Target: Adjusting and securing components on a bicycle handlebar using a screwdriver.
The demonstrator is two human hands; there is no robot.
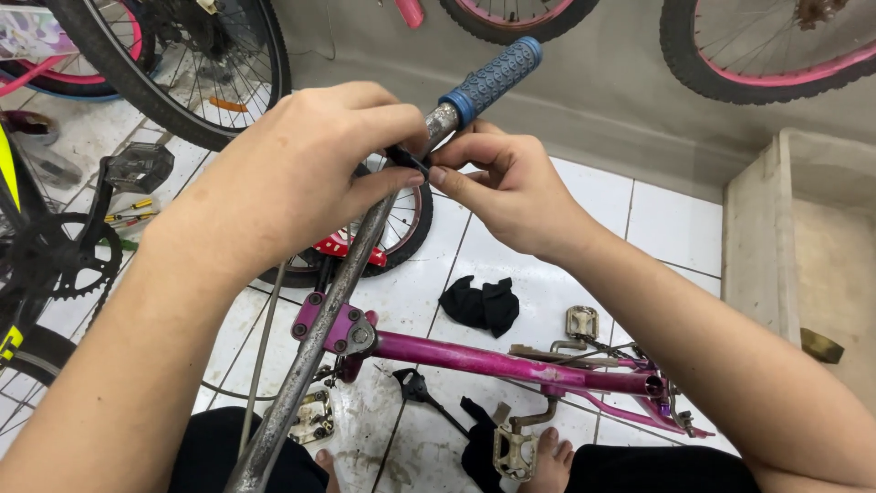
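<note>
Pinching a small black part (406, 160) between them, left hand (301, 173) and right hand (511, 187) meet on the grey handlebar (342, 292) below its blue rubber sleeve (493, 78). Open tiled floor (547, 292) lies beneath; pink frame (493, 362), pedals (511, 449), black rag (481, 304) and wheels (196, 64) crowd around.

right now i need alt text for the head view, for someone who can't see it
Two bare hands, left hand and right hand, pinch a small black part against a grey handlebar just below its blue grip. Beneath lies a pink bicycle frame on a white tiled floor, with loose pedals and a black rag.
</note>
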